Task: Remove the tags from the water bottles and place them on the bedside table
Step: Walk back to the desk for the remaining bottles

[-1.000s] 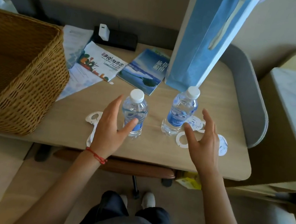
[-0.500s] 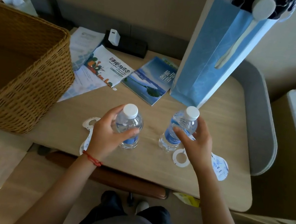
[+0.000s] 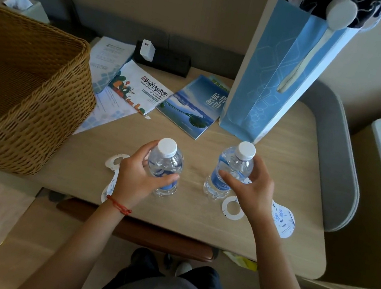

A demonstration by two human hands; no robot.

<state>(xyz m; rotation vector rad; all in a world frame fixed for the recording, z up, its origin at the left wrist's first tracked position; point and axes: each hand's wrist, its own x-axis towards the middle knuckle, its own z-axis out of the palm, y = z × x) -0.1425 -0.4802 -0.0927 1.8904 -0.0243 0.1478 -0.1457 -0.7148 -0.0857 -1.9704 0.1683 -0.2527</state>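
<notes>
Wooden surface (image 3: 258,228), tags off, lying near bottles. Left hand (image 3: 133,178) wrapped round left bottle (image 3: 165,165), right hand (image 3: 255,191) round right bottle (image 3: 232,170). Risks: thin plastic slipping on lift; right tag (image 3: 282,218) swept off near edge.

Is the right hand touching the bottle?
Touching. The head view shows the right hand with fingers curled round the right bottle.

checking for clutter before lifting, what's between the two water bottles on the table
In the head view, only bare wooden tabletop lies between the left bottle and the right bottle; the paper tags lie outside that gap.
</notes>
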